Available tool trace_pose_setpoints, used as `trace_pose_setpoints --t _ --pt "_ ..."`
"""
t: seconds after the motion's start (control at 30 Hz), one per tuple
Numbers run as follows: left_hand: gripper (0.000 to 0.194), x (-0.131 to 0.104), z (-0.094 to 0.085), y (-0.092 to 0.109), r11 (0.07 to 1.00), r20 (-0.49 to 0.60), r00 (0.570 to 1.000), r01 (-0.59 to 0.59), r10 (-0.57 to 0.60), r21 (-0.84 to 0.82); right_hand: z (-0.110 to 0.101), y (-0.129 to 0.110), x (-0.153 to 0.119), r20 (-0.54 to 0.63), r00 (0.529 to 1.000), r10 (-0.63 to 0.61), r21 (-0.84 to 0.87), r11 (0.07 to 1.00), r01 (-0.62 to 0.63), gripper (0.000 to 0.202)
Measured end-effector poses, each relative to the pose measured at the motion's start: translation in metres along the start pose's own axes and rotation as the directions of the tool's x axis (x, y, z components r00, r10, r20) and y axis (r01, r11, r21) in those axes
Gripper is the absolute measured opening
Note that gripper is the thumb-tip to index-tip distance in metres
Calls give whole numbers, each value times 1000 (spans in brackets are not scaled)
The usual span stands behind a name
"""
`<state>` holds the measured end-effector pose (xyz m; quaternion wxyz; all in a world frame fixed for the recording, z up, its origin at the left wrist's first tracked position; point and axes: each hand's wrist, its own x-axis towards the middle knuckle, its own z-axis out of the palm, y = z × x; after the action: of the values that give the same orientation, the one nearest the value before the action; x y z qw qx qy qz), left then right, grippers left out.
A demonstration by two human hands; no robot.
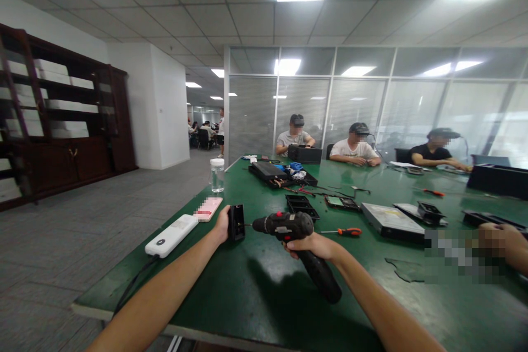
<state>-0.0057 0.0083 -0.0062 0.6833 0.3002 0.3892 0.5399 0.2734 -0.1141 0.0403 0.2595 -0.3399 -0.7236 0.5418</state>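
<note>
My left hand (223, 224) grips a small black plastic part (236, 223) by its left side and holds it upright above the green table (206, 297). In my right hand (311, 246) is a black cordless drill (284, 225), its handle slanting down to the right. The drill points left, and its thin bit reaches the open side of the black part; whether the tip touches it, I cannot tell. Behind the drill lies a black tray-like frame (302, 208). An orange-handled screwdriver (348, 232) rests to the right of the drill.
At left are a white power bank (171, 236) with a cable, a pink phone (208, 209) and a clear jar (216, 176). A silver drive (391, 221) lies at right, near another person's hand (501, 242). Several people sit across the table, with electronics and wires before them.
</note>
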Motion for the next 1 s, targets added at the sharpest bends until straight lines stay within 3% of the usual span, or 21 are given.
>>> trace_pose_setpoints --t 1.0 --pt "33 1 0 -1 1000 8 1000 -1 1 6 2 -4 -1 8 1000 -10 47 999 10 26"
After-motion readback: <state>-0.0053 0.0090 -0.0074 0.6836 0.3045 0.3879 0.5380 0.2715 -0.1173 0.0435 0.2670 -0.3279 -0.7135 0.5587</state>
